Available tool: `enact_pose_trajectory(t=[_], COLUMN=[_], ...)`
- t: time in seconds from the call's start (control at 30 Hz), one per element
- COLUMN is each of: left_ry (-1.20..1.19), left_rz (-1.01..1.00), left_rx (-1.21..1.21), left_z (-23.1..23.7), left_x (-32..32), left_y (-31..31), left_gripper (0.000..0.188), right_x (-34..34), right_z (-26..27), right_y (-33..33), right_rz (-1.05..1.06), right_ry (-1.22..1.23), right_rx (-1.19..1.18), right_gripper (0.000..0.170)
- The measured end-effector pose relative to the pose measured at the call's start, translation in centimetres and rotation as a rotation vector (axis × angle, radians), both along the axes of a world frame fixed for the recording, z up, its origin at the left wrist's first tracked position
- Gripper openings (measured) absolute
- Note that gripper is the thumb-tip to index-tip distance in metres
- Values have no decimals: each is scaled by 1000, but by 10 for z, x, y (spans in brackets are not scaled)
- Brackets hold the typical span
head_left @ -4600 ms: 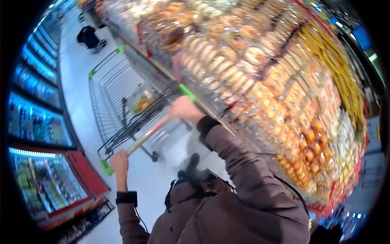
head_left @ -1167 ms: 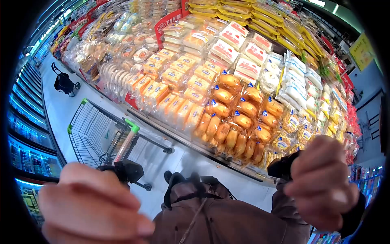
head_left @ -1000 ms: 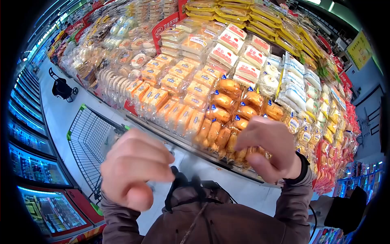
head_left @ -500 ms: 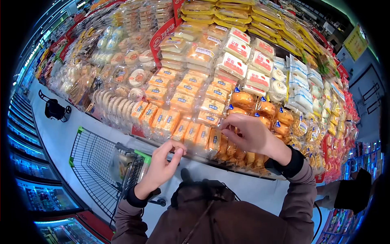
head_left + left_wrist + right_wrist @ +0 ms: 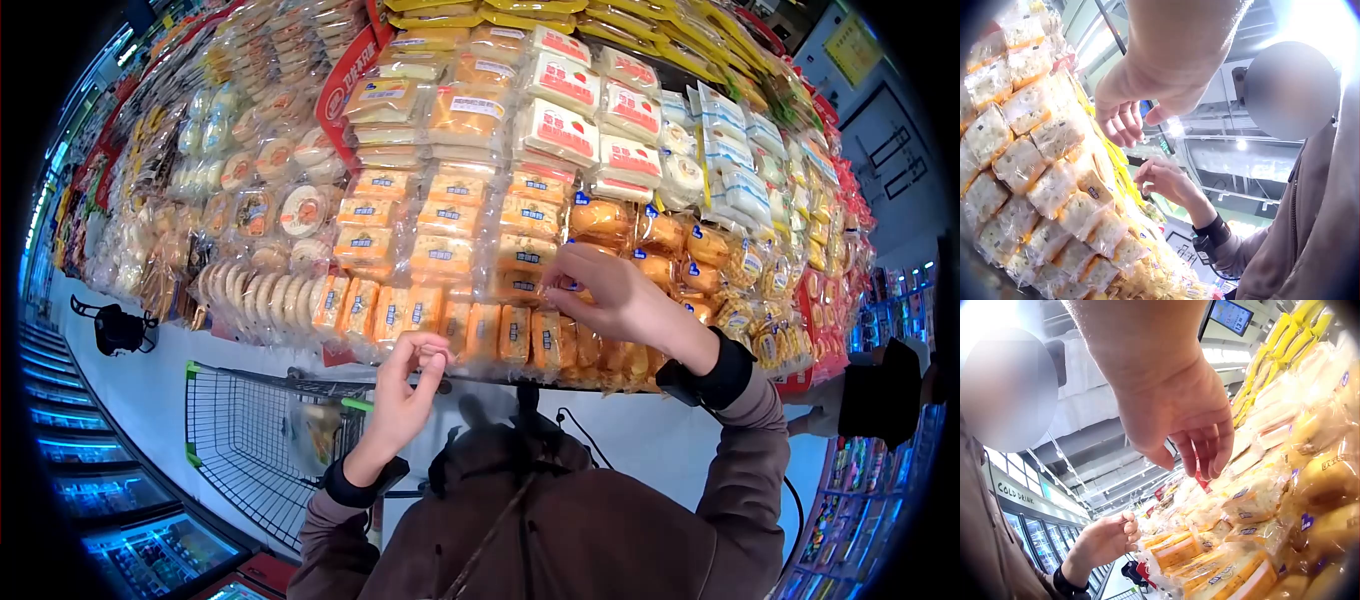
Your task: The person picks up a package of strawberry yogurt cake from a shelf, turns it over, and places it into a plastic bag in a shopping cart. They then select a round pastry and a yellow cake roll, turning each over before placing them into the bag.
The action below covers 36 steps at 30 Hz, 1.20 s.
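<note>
In the head view my left hand (image 5: 405, 390) hovers at the front edge of a bakery display, fingers loosely curled and holding nothing. My right hand (image 5: 625, 300) hangs over the display with relaxed, bent fingers and nothing between them. Closest to it are wrapped cakes in orange-and-clear packs (image 5: 527, 250) with blue labels, and bagged golden buns (image 5: 598, 215). In the left wrist view more wrapped cakes (image 5: 1019, 164) are stacked beside my left hand (image 5: 1125, 119). The right wrist view shows my right hand (image 5: 1179, 425) above orange-edged cake packs (image 5: 1235, 575), fingers apart from them.
A wire shopping cart (image 5: 250, 440) with a bagged item (image 5: 318, 435) stands to my left. Glass-door coolers (image 5: 160, 560) line the far left. White packs with red print (image 5: 560, 130) and yellow packs (image 5: 650, 35) lie farther back. A black stroller-like cart (image 5: 115, 325) stands in the aisle.
Both hands have left the cart's handle, where they gripped it earlier, and come over to the display. Over the last half second the head view has turned and closed in; the hands keep nearly the same pose.
</note>
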<state>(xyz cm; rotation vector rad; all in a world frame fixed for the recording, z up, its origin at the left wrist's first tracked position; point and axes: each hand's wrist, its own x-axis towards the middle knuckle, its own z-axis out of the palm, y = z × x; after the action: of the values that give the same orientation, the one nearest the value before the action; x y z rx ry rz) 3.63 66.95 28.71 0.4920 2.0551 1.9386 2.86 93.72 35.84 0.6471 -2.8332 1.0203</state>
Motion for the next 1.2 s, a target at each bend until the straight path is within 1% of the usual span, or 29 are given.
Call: enact_pose_trajectory(t=[0.13,0.23,0.37,0.43,0.53,0.63,0.67,0.7,0.73,0.77,0.8,0.83,0.87,0.97,1.0,1.1,1.2], left_ry=[1,50,55,85,77,56,67,63,59,53,73,73,73,74,74,83,84], left_rz=[9,45,35,27,23,14,-2,1,5,8,7,1,-4,-24,-30,-30,-22], left_rx=[37,37,47,49,50,47,33,41,49,56,48,50,51,50,49,40,45], left_z=[-3,-10,-10,-10,-8,-7,-5,-4,-2,-1,1,0,0,0,0,1,-1], left_x=[-5,-8,-10,-12,-13,-11,-11,-10,-8,-7,-6,-7,-8,-7,-8,-8,-8], left_y=[11,20,33,41,50,57,58,59,60,61,64,66,69,79,82,86,89], left_gripper=[14,13,15,15,15,15,15,15,15,15,14,14,15,15,15,15,14], right_x=[1,7,7,7,8,6,7,9,10,9,10,10,8,0,-4,-8,-11], right_z=[-1,8,4,3,5,8,7,22,34,42,51,56,57,38,35,19,7], right_y=[12,20,36,43,56,76,93,110,133,161,191,216,242,287,295,305,313], right_rz=[8,-54,-14,-22,-67,-110,-190,-333,-495,-622,-714,-736,-722,-495,-472,-458,-496], right_ry=[68,-17,-34,-8,-48,59,113,131,167,295,352,391,245,249,122,74,2], right_rx=[19,7,-16,-12,43,103,155,246,211,294,387,495,525,593,620,712,684], right_gripper=[12,12,16,17,18,20,21,21,23,22,22,23,35,57,78,84,89])
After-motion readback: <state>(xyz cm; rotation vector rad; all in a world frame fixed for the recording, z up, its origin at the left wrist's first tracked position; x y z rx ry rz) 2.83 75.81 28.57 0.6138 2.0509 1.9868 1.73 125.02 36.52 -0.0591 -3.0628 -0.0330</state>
